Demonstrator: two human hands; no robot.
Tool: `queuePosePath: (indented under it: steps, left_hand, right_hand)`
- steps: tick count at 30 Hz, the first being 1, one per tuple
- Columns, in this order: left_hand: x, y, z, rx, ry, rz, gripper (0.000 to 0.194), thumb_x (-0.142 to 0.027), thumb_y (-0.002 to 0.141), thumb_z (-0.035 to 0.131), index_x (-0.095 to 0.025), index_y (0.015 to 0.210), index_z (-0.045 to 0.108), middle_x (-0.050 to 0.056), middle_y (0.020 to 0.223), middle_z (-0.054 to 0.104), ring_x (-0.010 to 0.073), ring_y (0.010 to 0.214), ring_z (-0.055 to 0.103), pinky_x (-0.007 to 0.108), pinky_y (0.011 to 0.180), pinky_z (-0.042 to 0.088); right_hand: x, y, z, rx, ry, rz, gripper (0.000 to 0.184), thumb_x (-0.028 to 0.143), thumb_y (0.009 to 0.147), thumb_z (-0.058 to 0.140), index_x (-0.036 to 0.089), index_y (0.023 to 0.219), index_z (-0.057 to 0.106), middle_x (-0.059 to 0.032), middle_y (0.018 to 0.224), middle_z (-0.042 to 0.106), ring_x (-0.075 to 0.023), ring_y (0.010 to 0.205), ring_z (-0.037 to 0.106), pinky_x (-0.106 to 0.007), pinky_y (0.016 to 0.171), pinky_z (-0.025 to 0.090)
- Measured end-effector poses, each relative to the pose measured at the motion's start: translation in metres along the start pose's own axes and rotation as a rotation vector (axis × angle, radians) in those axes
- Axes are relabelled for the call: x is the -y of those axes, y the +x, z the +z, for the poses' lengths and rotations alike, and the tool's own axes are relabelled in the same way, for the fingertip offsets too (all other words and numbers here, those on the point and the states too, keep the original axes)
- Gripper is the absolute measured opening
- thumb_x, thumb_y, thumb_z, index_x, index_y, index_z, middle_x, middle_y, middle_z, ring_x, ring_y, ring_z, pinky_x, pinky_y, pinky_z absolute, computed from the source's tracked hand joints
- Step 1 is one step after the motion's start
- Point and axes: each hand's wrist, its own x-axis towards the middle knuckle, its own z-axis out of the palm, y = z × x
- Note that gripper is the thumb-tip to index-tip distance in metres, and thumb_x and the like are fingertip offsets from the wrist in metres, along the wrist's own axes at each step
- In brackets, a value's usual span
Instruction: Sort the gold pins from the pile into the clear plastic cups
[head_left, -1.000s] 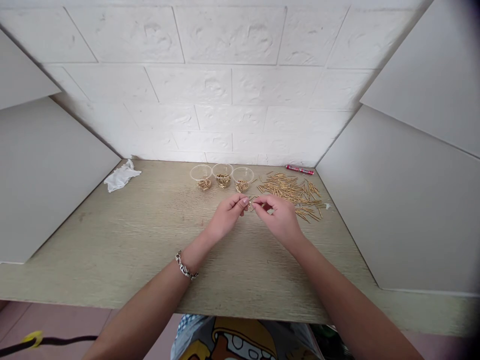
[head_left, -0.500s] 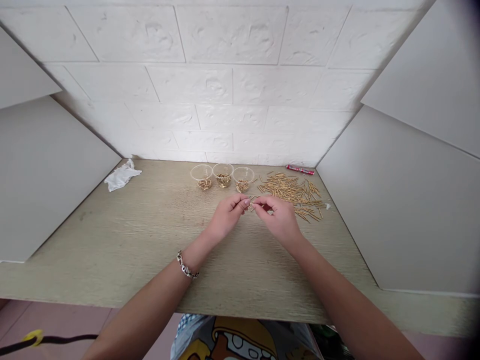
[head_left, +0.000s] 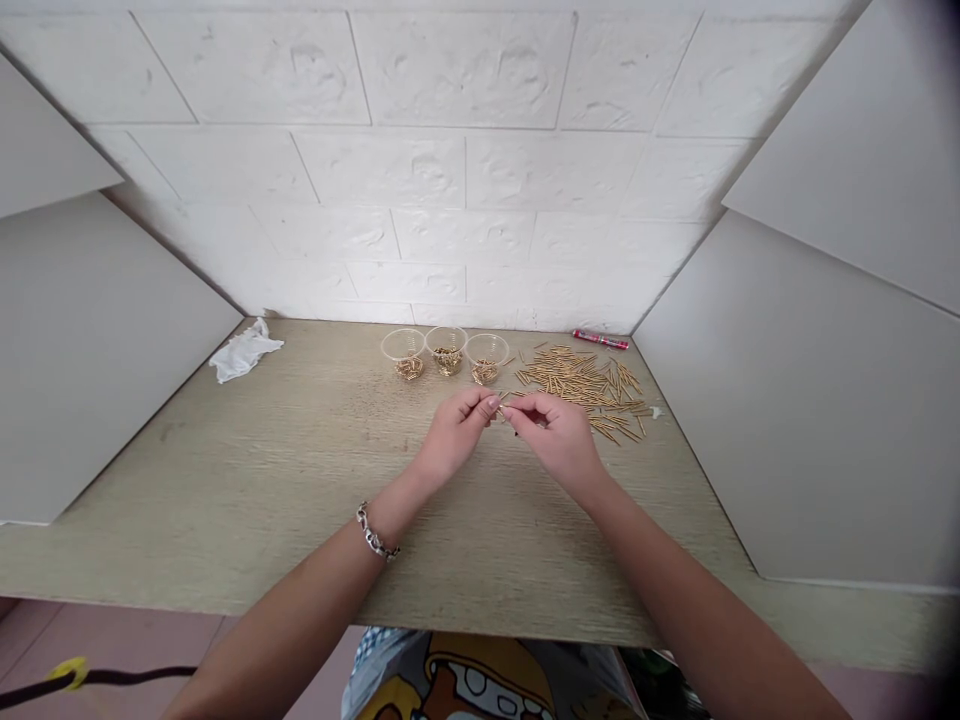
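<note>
Both hands meet over the middle of the wooden table. My left hand, with a metal bracelet at its wrist, pinches a thin gold pin between thumb and forefinger. My right hand pinches the same small gold piece from the other side, fingertips nearly touching the left ones. A heap of loose gold pins lies just behind my right hand. Three clear plastic cups with gold pieces in them stand in a row behind my left hand.
A crumpled white tissue lies at the back left. A red pen-like object rests against the white brick wall at the back right. White side panels close in the table left and right.
My right hand has shifted slightly left, closing the small gap to my left fingertips. Everything else stays where it was.
</note>
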Motion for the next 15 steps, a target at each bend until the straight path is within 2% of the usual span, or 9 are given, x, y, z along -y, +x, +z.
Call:
queuePosePath:
  steps: [4, 6, 11, 15]
  left_hand:
    - [0.0012, 0.0002, 0.0010, -0.009, 0.006, -0.012, 0.028, -0.037, 0.082, 0.042, -0.015, 0.065, 0.048, -0.002, 0.061, 0.044, 0.0102, 0.062, 0.041, 0.022, 0.061, 0.033]
    - [0.0011, 0.0001, 0.0008, -0.003, 0.015, -0.014, 0.029, -0.037, 0.083, 0.041, -0.015, 0.065, 0.047, -0.002, 0.061, 0.043, 0.0102, 0.061, 0.041, 0.022, 0.060, 0.033]
    - [-0.0009, -0.0002, -0.0018, 0.001, 0.065, 0.005, 0.030, -0.037, 0.083, 0.041, -0.015, 0.065, 0.047, -0.002, 0.061, 0.043, 0.0098, 0.061, 0.040, 0.022, 0.060, 0.032]
    - [-0.0021, 0.0008, -0.0052, 0.045, 0.120, 0.044, 0.030, -0.038, 0.084, 0.040, -0.015, 0.065, 0.047, -0.002, 0.061, 0.043, 0.0103, 0.062, 0.041, 0.023, 0.060, 0.032]
  right_hand:
    - [0.0007, -0.0018, 0.0024, -0.006, -0.008, 0.045, 0.016, 0.028, 0.074, 0.057, 0.016, 0.070, 0.066, -0.0009, 0.059, 0.061, -0.0107, 0.052, 0.052, -0.023, 0.050, 0.041]
    - [0.0006, -0.0027, 0.0033, -0.020, -0.031, 0.019, 0.015, 0.027, 0.074, 0.057, 0.016, 0.069, 0.065, -0.0006, 0.058, 0.061, -0.0104, 0.051, 0.052, -0.022, 0.049, 0.041]
    - [-0.0005, -0.0037, 0.0030, -0.089, -0.162, -0.216, 0.010, 0.019, 0.076, 0.055, 0.016, 0.071, 0.064, -0.0015, 0.066, 0.064, -0.0108, 0.058, 0.056, -0.022, 0.056, 0.044]
    - [-0.0008, -0.0031, 0.0015, -0.120, -0.255, -0.364, 0.009, 0.017, 0.077, 0.055, 0.017, 0.072, 0.063, -0.0009, 0.065, 0.064, -0.0103, 0.058, 0.056, -0.021, 0.055, 0.044]
